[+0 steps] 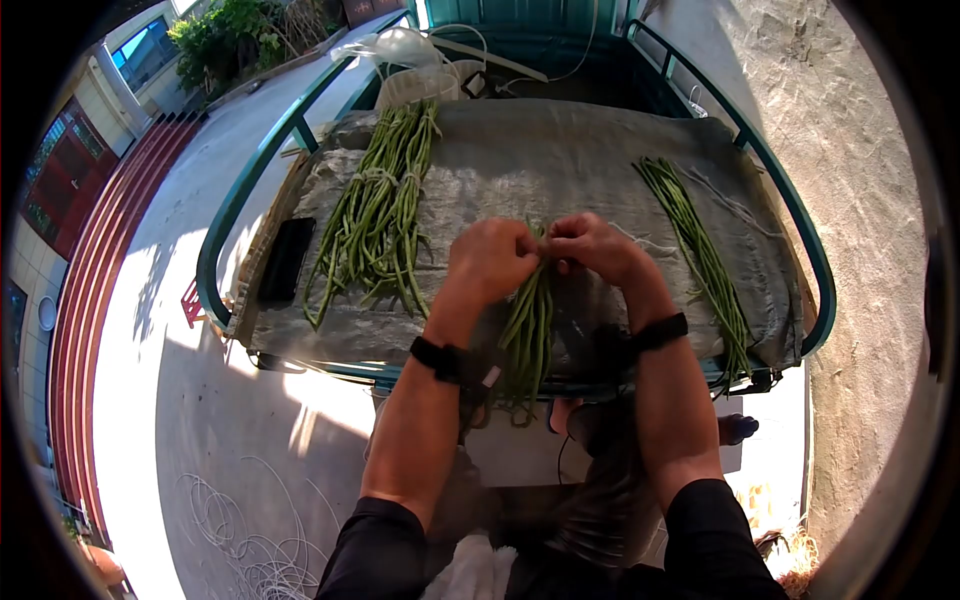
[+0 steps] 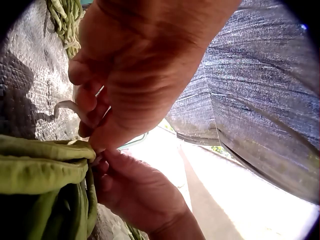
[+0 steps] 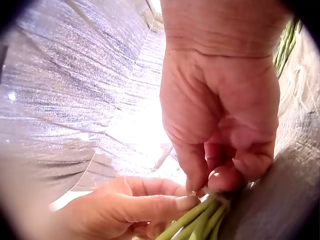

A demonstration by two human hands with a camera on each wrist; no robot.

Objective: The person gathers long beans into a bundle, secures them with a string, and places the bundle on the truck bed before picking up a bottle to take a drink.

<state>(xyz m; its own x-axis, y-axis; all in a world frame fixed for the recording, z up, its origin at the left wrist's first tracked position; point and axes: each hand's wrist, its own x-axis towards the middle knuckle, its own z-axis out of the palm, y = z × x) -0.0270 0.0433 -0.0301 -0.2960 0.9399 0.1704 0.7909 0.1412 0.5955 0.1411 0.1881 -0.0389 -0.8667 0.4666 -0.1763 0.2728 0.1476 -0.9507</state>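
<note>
Smooth beans; rough woven sheet

Slim green bean bundle, pale string at its gathered end, held over grey cover

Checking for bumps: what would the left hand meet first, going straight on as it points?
Probably the right hand: it faces the left hand at the top of the bean bundle. Whether they touch is unclear.

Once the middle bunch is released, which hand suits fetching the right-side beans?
Right, probably: the right hand is nearer the right-side beans; the left hand is beyond the middle bunch. Both are busy at its top.
</note>
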